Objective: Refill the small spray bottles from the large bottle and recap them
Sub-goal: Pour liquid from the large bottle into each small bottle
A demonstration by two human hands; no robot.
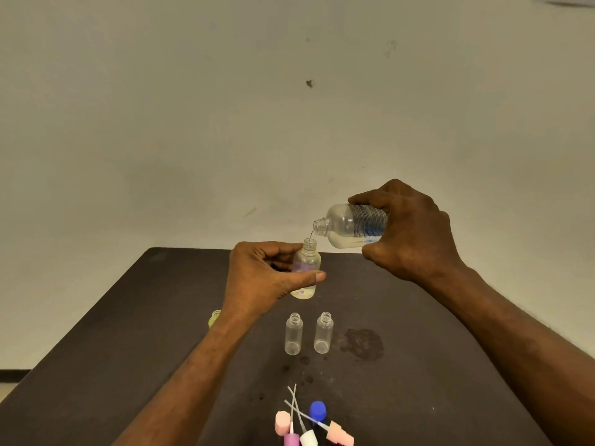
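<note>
At the tabletop's (135, 342) near edge lay the loose spray caps (309, 426). Beyond them, the left hand (260, 278) gripped a small bottle (306, 272) upright above the tabletop. The right hand (409, 233) clasped the large bottle (352, 225), long axis near horizontal, mouth just above the small neck, trickling. Two empty bottles (308, 333) stood nearer the left hand.

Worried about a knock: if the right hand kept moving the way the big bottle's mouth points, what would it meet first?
Probably the small bottle in the left hand; the big bottle mouth sits just above its open neck.
</note>
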